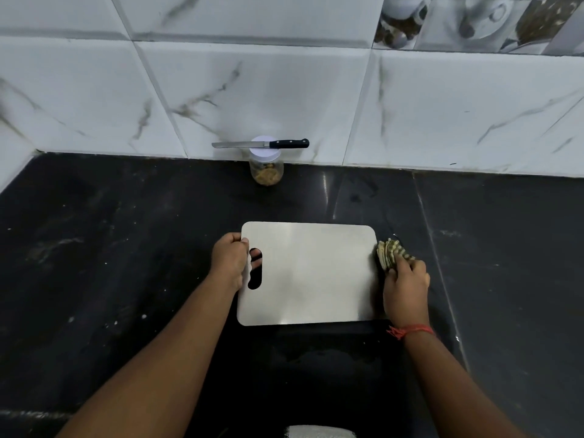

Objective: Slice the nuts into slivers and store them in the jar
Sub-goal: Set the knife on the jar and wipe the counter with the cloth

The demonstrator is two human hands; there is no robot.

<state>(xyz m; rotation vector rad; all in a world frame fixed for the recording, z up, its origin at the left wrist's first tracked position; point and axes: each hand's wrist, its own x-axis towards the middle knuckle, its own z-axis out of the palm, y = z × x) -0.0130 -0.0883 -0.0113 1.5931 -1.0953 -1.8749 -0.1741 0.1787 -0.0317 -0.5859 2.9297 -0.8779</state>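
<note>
Jar (266, 167), upper centre of frame, against the tiled wall (284, 90): white lid on, brownish contents, too small to tell if slivers. Knife (262, 143) lies flat across the lid, black handle pointing right. Steel cutting board (308, 273), centre, flat on the dark desk (126, 248), bare. Left hand (229, 259) clamps the board's left edge; fingers (256, 256) show through the handle slot. Right hand (406, 287) closed on a striped scrub pad (390, 252) pressed at the board's right edge, fingertips hidden beneath it. Red thread (410, 330) on right wrist. Pale object at bottom edge cut off, unidentifiable.
</note>
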